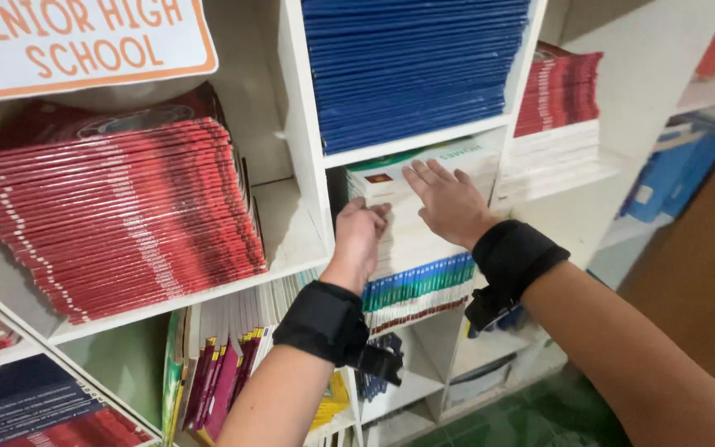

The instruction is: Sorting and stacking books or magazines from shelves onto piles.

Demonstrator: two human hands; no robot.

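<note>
White-covered books (424,219) stacked in the middle shelf compartment, directly under the blue book stack (411,70), carry both hands. Right hand (448,201) lies flat and open on top of them; left hand (362,236) curls closed against their left edge. Left of this stack, beyond the white shelf divider (306,141), sit red books (117,215).

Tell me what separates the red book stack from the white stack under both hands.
In the head view, a white upright shelf divider stands between the red stack and the white stack.
</note>
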